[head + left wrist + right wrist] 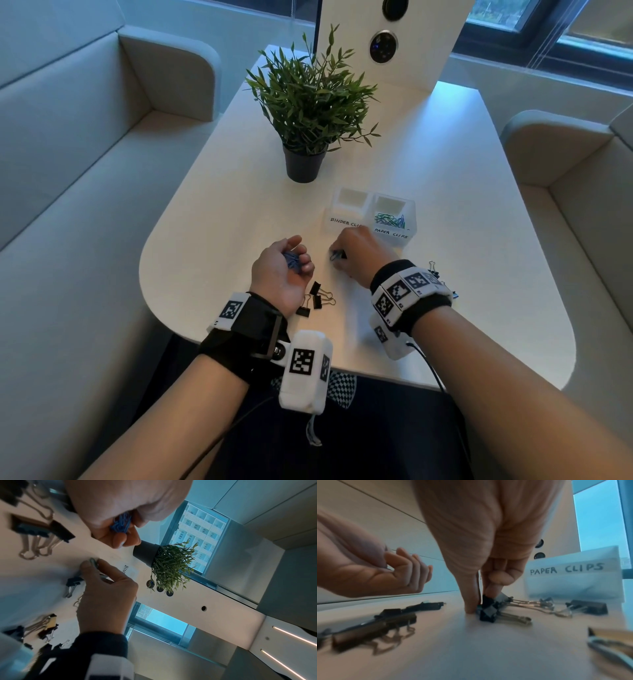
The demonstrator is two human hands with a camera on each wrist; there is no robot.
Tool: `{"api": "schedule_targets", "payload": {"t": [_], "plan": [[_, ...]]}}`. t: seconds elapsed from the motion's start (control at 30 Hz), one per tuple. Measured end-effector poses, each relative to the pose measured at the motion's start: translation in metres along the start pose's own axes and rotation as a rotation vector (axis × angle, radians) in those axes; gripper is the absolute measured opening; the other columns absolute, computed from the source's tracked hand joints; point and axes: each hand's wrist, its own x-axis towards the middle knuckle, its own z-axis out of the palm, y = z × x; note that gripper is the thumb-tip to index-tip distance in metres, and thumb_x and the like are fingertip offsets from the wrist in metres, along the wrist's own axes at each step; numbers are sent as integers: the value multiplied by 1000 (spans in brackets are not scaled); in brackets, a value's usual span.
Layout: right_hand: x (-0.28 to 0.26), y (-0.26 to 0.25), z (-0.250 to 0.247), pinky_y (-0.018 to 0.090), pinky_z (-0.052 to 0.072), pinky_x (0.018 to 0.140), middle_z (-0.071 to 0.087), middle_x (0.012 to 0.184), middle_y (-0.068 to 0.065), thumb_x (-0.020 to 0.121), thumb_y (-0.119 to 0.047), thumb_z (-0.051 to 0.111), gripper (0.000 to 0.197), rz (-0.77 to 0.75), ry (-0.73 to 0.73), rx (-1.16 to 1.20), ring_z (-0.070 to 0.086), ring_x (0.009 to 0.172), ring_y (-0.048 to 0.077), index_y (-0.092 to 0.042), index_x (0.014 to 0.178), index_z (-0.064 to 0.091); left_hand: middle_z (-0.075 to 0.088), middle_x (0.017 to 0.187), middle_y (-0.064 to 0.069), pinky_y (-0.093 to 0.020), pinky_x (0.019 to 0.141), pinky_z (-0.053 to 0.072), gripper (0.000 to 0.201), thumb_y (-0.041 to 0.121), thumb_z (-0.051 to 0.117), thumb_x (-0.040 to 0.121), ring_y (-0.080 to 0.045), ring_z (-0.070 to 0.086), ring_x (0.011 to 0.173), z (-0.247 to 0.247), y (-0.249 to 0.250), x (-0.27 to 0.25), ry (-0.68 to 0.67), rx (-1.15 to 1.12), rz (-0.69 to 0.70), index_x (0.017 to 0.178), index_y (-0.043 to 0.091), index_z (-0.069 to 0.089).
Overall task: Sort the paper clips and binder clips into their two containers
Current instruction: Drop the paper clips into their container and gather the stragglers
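My left hand (pixel 291 263) lies palm up and cupped on the white table (pixel 212 240), holding a bunch of blue paper clips (pixel 121 524). Just to its right, my right hand (pixel 336 256) reaches down to the tabletop and pinches a small greyish paper clip (pixel 93 562) between thumb and forefinger, right beside a black binder clip (pixel 486 612). Behind the right hand stand two clear containers: the one labelled BINDER CLIPS (pixel 347 205) looks empty, and the one labelled PAPER CLIPS (pixel 394 221) holds coloured paper clips.
Loose black binder clips (pixel 317 298) lie near my left wrist, with more (pixel 432 266) behind my right wrist. A potted plant (pixel 308 113) stands at mid-table. A white panel with round sockets (pixel 383 46) rises at the far end. Sofas flank the table.
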Motion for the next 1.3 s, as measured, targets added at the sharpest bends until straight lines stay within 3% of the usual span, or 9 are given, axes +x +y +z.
{"api": "schedule_targets", "payload": {"t": [0.27,0.53,0.63,0.77,0.97,1.07,1.13,1.2,1.3], "plan": [[2,3,-1,24,51,72,69,91,6,85,-9,64,11,9,13,92,61,77,17,-12,90,74,46,65,-3,-20,41,36,21,15,38,96,-12,42,50,-1,-1,-1,1,11,0,87,8,54],[5,7,-4,24,52,73,62,89,3,87,-10,61,8,19,-80,121,60,81,19,-11,89,69,49,67,-4,-20,43,40,17,15,43,94,-13,46,53,-1,-2,0,12,20,2,86,8,56],[1,9,-13,9,40,62,63,82,-2,86,-14,65,6,36,16,300,58,75,11,-12,88,69,53,71,-6,-21,55,43,21,16,42,95,-16,52,62,-2,-4,-1,21,16,22,81,7,55],[-7,-5,-28,2,38,53,61,68,-13,81,-21,72,5,28,120,505,55,61,-4,-19,85,70,59,78,-10,-24,64,47,24,17,41,97,-20,59,70,1,-9,1,32,4,47,80,6,55],[-5,-37,-24,19,49,64,72,79,0,77,-27,75,15,-38,66,499,63,72,10,-12,80,72,64,94,-13,-31,87,48,35,26,32,101,-21,61,90,9,-14,-2,-69,-140,40,85,7,57],[-6,-30,-26,17,46,60,70,72,0,81,-34,71,22,-27,134,501,61,67,10,-12,77,73,63,89,-15,-30,84,48,37,26,30,103,-22,61,85,14,-15,-1,-65,-180,9,87,4,56],[-10,-15,-32,12,37,55,61,61,-7,85,-33,67,23,13,204,514,53,57,2,-13,76,72,58,81,-13,-26,67,50,34,25,32,102,-19,56,70,19,-15,3,-17,-187,-34,82,5,51],[-16,7,-39,10,33,53,54,58,-11,86,-33,65,23,81,258,519,47,54,-1,-13,77,71,50,69,-6,-19,43,37,34,26,33,102,-13,46,50,26,-16,5,10,-50,-67,77,9,48],[-29,41,-44,6,34,49,53,59,-12,87,-34,65,20,167,274,507,49,53,-2,-16,79,69,39,51,4,-17,34,18,32,27,37,100,-7,28,33,47,-16,6,-30,198,-19,72,15,46]]}}
